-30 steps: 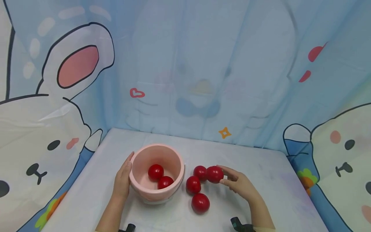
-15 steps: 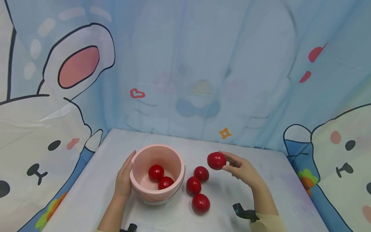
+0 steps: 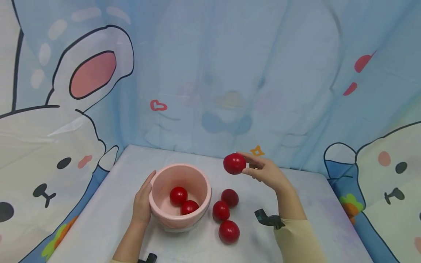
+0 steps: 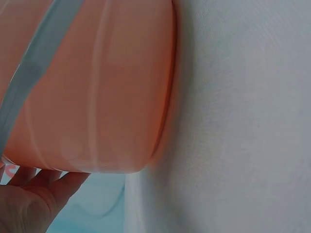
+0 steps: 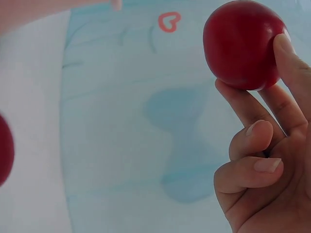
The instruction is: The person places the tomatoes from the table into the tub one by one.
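A glossy, slightly oval red ball is raised above the table, pinched between the thumb and fingers of my right hand. In the right wrist view, the thumb presses one side of this ball while two fingers lie curled below it. My left hand lies with extended fingers along the left side of a pink bucket. Two red balls sit inside the bucket. The left wrist view shows the fingers at the bucket's outer wall, and a grey strap crosses that wall.
Right of the bucket, three more red balls stand in a loose column on the white table: a far one, a middle one and a near one. A blue printed curtain hangs behind the table.
My right hand has lifted the red ball away from the others, upward and toward the back, then a little to the left. My left hand stays at the bucket.
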A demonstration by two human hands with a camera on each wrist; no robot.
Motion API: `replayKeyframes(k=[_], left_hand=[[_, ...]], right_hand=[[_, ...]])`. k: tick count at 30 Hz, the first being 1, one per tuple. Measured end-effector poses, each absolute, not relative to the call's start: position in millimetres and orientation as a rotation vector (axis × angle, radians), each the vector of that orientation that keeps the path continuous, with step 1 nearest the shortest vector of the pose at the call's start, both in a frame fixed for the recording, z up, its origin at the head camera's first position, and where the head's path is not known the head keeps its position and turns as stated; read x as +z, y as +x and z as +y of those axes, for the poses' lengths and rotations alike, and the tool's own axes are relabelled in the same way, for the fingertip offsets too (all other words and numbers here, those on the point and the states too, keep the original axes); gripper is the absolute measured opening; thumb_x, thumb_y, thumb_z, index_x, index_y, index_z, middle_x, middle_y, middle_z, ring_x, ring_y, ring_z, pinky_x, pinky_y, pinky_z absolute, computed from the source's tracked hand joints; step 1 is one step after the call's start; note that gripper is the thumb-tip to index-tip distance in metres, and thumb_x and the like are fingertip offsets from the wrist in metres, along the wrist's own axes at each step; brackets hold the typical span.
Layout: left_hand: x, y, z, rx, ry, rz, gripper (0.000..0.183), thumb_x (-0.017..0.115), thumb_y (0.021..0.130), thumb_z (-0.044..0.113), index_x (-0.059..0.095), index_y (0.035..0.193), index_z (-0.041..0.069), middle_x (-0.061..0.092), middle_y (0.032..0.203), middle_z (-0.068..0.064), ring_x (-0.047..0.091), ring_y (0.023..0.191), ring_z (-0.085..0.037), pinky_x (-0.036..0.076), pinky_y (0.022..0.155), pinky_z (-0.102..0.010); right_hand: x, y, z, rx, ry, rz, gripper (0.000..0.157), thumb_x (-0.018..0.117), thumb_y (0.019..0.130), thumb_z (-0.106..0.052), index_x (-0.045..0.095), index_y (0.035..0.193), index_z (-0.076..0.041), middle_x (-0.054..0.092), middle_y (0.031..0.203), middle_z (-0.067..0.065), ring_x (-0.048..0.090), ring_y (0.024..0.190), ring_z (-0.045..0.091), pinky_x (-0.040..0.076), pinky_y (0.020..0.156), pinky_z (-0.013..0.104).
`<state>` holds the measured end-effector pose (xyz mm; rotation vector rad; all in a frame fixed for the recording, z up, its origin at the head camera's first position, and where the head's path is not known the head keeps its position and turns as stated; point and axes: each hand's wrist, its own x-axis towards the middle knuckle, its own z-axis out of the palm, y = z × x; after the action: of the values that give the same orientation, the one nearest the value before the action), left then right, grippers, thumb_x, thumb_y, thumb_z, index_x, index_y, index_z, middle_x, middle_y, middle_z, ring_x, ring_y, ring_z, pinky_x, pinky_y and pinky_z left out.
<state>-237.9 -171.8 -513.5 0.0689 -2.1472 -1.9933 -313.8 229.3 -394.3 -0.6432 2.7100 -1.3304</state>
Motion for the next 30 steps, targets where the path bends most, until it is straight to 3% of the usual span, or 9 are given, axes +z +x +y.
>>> replayKeyframes(k=[5, 12, 17, 20, 25, 30], left_hand=[[-512, -237, -171, -1.973, 0.041, -2.144, 0.043, 0.027, 0.105, 0.049, 0.042, 0.145, 0.045, 0.04, 0.154, 0.019, 0.029, 0.149, -0.008, 0.026, 0.122, -0.046], [-512, -238, -171, -1.968, 0.038, -2.145, 0.043, 0.027, 0.105, 0.05, 0.042, 0.145, 0.045, 0.04, 0.154, 0.02, 0.029, 0.149, -0.008, 0.026, 0.122, -0.045], [-513, -239, -171, -1.972, 0.045, -2.152, 0.044, 0.027, 0.105, 0.051, 0.042, 0.146, 0.045, 0.039, 0.155, 0.019, 0.029, 0.15, -0.009, 0.027, 0.122, -0.046], [-514, -240, -170, -1.967, 0.053, -2.153, 0.045, 0.027, 0.105, 0.053, 0.041, 0.146, 0.045, 0.039, 0.155, 0.018, 0.029, 0.15, -0.011, 0.027, 0.121, -0.047], [-513, -239, -170, -1.98, 0.064, -2.145, 0.046, 0.027, 0.103, 0.056, 0.041, 0.146, 0.046, 0.039, 0.155, 0.019, 0.03, 0.149, -0.011, 0.028, 0.12, -0.049], [-513, -239, -170, -2.01, 0.087, -2.141, 0.045, 0.031, 0.101, 0.06, 0.042, 0.144, 0.05, 0.039, 0.153, 0.024, 0.03, 0.148, -0.007, 0.03, 0.12, -0.047]], right_hand=[[-382, -322, 212, -1.324, -0.784, 2.671, 0.053, 0.072, 0.09, -0.03, 0.054, 0.138, -0.041, 0.055, 0.078, 0.01, 0.046, 0.057, 0.022, 0.042, 0.047, 0.03], [-373, -331, 181, -1.253, -0.774, 2.626, 0.052, 0.073, 0.087, -0.042, 0.054, 0.135, -0.048, 0.055, 0.076, 0.008, 0.047, 0.058, 0.02, 0.044, 0.048, 0.031], [-366, -331, 151, -1.218, -0.782, 2.603, 0.049, 0.074, 0.086, -0.042, 0.057, 0.132, -0.049, 0.058, 0.077, 0.009, 0.049, 0.056, 0.021, 0.047, 0.049, 0.033], [-359, -329, 133, -1.164, -0.761, 2.59, 0.047, 0.074, 0.087, -0.04, 0.058, 0.13, -0.05, 0.063, 0.083, 0.009, 0.052, 0.059, 0.022, 0.049, 0.053, 0.032], [-354, -337, 107, -1.083, -0.798, 2.526, 0.046, 0.075, 0.085, -0.04, 0.06, 0.128, -0.048, 0.07, 0.101, -0.005, 0.056, 0.064, 0.025, 0.051, 0.057, 0.033], [-355, -355, 84, -0.96, -0.919, 2.432, 0.048, 0.075, 0.083, -0.047, 0.06, 0.128, -0.048, 0.071, 0.105, -0.01, 0.058, 0.066, 0.023, 0.055, 0.06, 0.041]])
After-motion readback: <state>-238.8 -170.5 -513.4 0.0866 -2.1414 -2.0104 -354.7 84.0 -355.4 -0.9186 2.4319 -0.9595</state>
